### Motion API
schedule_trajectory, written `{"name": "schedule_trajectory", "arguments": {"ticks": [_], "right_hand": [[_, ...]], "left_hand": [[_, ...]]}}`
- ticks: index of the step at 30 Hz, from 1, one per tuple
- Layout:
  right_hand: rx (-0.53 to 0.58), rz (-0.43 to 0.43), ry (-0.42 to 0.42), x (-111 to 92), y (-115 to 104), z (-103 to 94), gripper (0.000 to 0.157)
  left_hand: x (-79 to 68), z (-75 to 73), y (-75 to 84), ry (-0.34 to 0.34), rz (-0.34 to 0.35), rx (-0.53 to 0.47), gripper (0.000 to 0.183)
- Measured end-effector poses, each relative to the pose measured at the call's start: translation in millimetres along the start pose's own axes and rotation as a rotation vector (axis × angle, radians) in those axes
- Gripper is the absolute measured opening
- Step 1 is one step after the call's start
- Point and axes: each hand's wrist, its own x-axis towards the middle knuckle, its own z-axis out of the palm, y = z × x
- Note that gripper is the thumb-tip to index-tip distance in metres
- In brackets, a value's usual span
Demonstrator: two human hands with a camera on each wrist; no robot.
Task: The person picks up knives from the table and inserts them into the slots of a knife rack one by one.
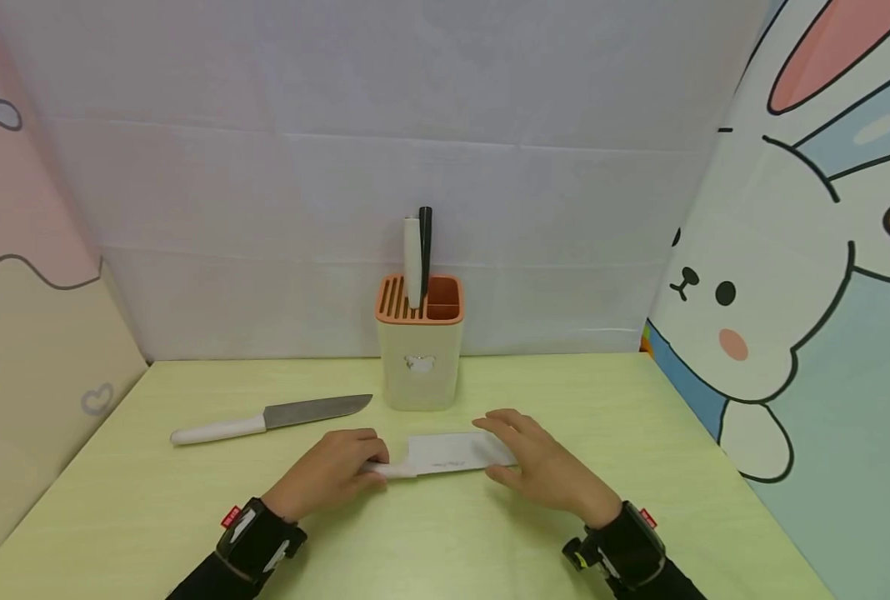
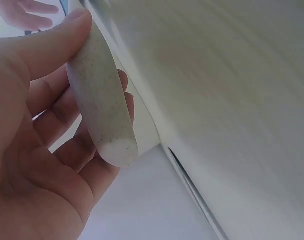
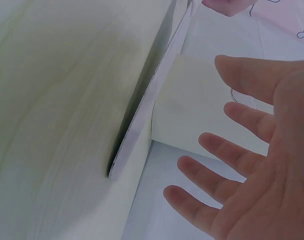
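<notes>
My left hand [image 1: 331,473] holds a cleaver [image 1: 445,453] by its white handle, the broad pale blade pointing right. In the left wrist view the thumb lies along the rounded handle [image 2: 101,95] and the fingers curl round its other side. My right hand [image 1: 546,468] is at the far end of the blade, fingers spread and loosely bent. In the right wrist view the blade [image 3: 146,102] stands apart from those fingers, seen nearly edge-on with a dark shadow beside it. Behind the left hand, a kitchen knife [image 1: 317,410] with a white handle lies on the table.
A cream knife block [image 1: 420,367] with an orange slotted top stands at the back of the table [image 1: 430,550]. A white handle [image 1: 412,258] and a black handle [image 1: 426,242] stick up from it. A white sheet hangs behind; printed cloths flank both sides.
</notes>
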Motion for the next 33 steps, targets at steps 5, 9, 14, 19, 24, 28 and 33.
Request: {"name": "schedule_trajectory", "arguments": {"ticks": [5, 9, 14, 19, 24, 28, 33], "right_hand": [[-0.014, -0.011, 0.008, 1, 0, 0.4, 0.061], [-0.023, -0.022, 0.022, 2, -1, 0.7, 0.061], [-0.028, -0.011, 0.019, 2, -1, 1.3, 0.061], [-0.031, 0.008, 0.015, 2, -1, 2.0, 0.06], [-0.024, 0.011, 0.014, 2, 0, 2.3, 0.06], [-0.021, 0.012, 0.01, 2, -1, 2.3, 0.06], [-0.02, 0.023, 0.001, 1, -1, 2.7, 0.06]], "left_hand": [[11.6, 5.1, 9.4, -0.024, -0.002, -0.005, 0.019], [19.7, 9.1, 16.2, -0.042, -0.016, -0.026, 0.02], [30.5, 12.1, 25.4, -0.041, -0.012, -0.039, 0.023], [39.8, 15.6, 32.3, -0.073, -0.025, -0.044, 0.024], [44.0, 16.3, 37.2, -0.115, -0.067, -0.069, 0.022], [45.4, 16.0, 39.7, -0.126, -0.084, -0.068, 0.021], [46.4, 15.0, 42.0, -0.124, -0.087, -0.072, 0.021]]}}
